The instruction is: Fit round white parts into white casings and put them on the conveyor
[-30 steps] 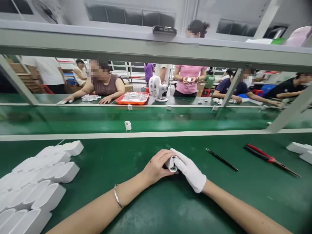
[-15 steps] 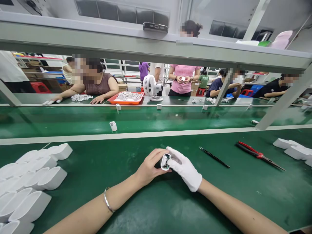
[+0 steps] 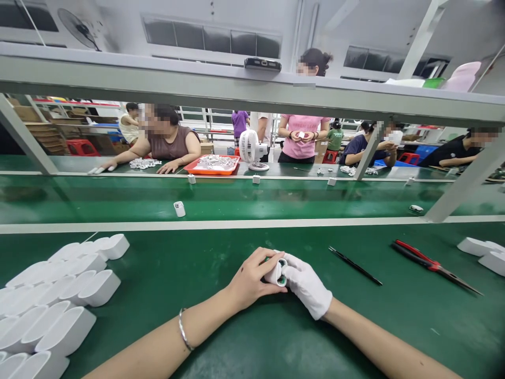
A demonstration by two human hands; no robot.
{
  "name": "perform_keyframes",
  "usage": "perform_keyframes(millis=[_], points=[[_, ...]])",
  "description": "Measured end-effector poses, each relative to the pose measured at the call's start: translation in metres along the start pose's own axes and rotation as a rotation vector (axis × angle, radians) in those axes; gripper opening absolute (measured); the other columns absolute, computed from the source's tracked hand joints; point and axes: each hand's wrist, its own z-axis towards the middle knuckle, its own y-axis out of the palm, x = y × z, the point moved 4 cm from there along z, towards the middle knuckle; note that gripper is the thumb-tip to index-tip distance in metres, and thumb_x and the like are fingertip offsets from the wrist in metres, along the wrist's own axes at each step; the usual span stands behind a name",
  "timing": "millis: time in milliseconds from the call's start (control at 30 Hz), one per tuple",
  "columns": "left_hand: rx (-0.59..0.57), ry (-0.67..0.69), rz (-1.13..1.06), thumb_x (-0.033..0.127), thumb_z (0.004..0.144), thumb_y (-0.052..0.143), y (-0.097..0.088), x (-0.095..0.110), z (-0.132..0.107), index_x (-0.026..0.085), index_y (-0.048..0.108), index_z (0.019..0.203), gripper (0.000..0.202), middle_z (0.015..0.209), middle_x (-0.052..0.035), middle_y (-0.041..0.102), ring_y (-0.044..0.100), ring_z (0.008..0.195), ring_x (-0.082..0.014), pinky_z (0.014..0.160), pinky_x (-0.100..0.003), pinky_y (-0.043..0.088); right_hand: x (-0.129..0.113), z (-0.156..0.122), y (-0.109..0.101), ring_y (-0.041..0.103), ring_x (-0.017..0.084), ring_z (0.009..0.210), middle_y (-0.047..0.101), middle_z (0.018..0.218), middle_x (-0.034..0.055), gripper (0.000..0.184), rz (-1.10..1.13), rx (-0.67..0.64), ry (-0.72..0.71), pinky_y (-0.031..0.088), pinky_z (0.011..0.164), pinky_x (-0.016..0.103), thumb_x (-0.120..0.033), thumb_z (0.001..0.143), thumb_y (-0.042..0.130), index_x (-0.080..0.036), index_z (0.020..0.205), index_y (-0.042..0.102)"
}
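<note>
A small white plastic housing [image 3: 272,274] is gripped by my bare left hand [image 3: 252,276], its fingers wrapped over the top and its thumb underneath. The open end faces right and shows green and dark parts inside. My right hand [image 3: 305,284], in a white glove, is closed at that open end, with one finger over the rim and the thumb at the opening. What the gloved fingertips pinch inside is partly hidden. To the right lie black tweezers [image 3: 355,265] and red-and-black long-nose pliers [image 3: 436,266].
Rows of white hollow shells [image 3: 65,329] cover the left of the green table, and more white shells [image 3: 493,261] lie far right. Beyond a white strip, a housing [image 3: 179,209] stands on the green belt [image 3: 236,202]. Slanted posts [image 3: 460,179] hold a shelf. Co-workers sit opposite.
The view has tilted up and shifted slightly left. The housing has turned a little in my left hand, and my gloved fingers have shifted over its open end. The housing on the belt has moved left.
</note>
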Motion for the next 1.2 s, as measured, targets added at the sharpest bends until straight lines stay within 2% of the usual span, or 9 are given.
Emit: perform_keyframes(millis=[133,400,533,633,733,867,967,1100,1200], points=[[0.019,-0.012,-0.017,0.041,0.073,0.068,0.0,0.001,0.001,0.026,0.04,0.134,0.07,0.11,-0.0092,0.057,0.055,0.1,-0.0214,0.086,-0.037,0.048,-0.003,-0.001,-0.001,0.057,0.016,0.076,0.064,0.086,0.0033,0.041,-0.076,-0.011,0.014,0.046,0.073,0.029,-0.041,0.071,0.07,-0.017,0.104,0.064],[0.142,-0.191,0.158,0.027,0.073,0.069,-0.004,-0.01,-0.002,0.024,0.045,0.132,0.064,0.099,-0.0076,0.055,0.05,0.089,-0.0214,0.078,-0.039,0.049,-0.01,-0.011,0.003,0.058,0.026,0.096,0.063,0.109,0.0093,0.06,-0.727,0.19,-0.107,0.048,0.086,0.041,-0.052,0.08,0.053,-0.018,0.13,0.05],[0.236,-0.221,0.229,0.024,0.076,0.064,-0.012,-0.011,-0.006,0.02,0.048,0.13,0.056,0.091,-0.0071,0.054,0.048,0.082,-0.02,0.072,-0.036,0.049,0.001,0.003,0.018,0.06,0.027,0.097,0.066,0.103,0.0074,0.057,-0.683,0.256,-0.093,0.051,0.084,0.039,-0.051,0.076,0.058,-0.017,0.122,0.058],[0.294,-0.357,0.259,0.02,0.075,0.064,-0.019,-0.016,-0.009,0.019,0.05,0.127,0.054,0.086,-0.0047,0.051,0.047,0.08,-0.0195,0.074,-0.037,0.047,0.007,0.026,0.028,0.06,0.028,0.097,0.068,0.097,0.0057,0.049,-0.639,0.265,-0.101,0.05,0.085,0.039,-0.052,0.072,0.061,-0.018,0.107,0.068],[0.303,-0.528,0.243,0.02,0.076,0.061,-0.021,-0.027,-0.01,0.024,0.043,0.133,0.059,0.098,-0.006,0.05,0.047,0.091,-0.0219,0.082,-0.04,0.045,0.003,0.058,0.03,0.062,0.026,0.089,0.07,0.089,0.0057,0.041,-0.749,0.24,-0.136,0.051,0.08,0.036,-0.051,0.074,0.059,-0.018,0.097,0.072],[0.285,-0.723,0.252,0.032,0.076,0.061,-0.013,-0.042,-0.015,0.021,0.025,0.14,0.074,0.13,-0.0156,0.032,0.037,0.115,-0.0328,0.093,-0.053,0.036,-0.03,0.113,0.003,0.059,0.026,0.095,0.067,0.098,0.0111,0.042,-1.136,0.345,-0.253,0.044,0.084,0.036,-0.043,0.085,0.047,-0.018,0.116,0.062],[0.173,-0.757,0.309,0.025,0.077,0.056,-0.003,-0.047,-0.019,0.02,0.033,0.135,0.063,0.135,-0.0169,0.027,0.034,0.118,-0.0364,0.094,-0.057,0.034,-0.055,0.147,-0.039,0.051,0.03,0.108,0.057,0.116,0.017,0.047,-1.421,0.539,-0.167,0.038,0.089,0.043,-0.036,0.089,0.043,-0.019,0.133,0.046],[0.132,-0.693,0.374,0.02,0.078,0.049,0.001,-0.047,-0.021,0.021,0.044,0.126,0.048,0.135,-0.015,0.031,0.035,0.118,-0.035,0.093,-0.055,0.035,-0.056,0.158,-0.081,0.054,0.032,0.103,0.057,0.112,0.0199,0.046,-1.441,0.604,-0.049,0.04,0.084,0.045,-0.036,0.087,0.046,-0.016,0.128,0.05],[0.114,-0.661,0.422,0.019,0.078,0.048,0.0,-0.045,-0.019,0.02,0.048,0.121,0.043,0.132,-0.0153,0.034,0.036,0.117,-0.0346,0.091,-0.055,0.036,-0.052,0.15,-0.099,0.047,0.031,0.114,0.049,0.128,0.0139,0.059,-1.208,0.667,-0.156,0.037,0.092,0.042,-0.041,0.077,0.059,-0.022,0.131,0.044]])
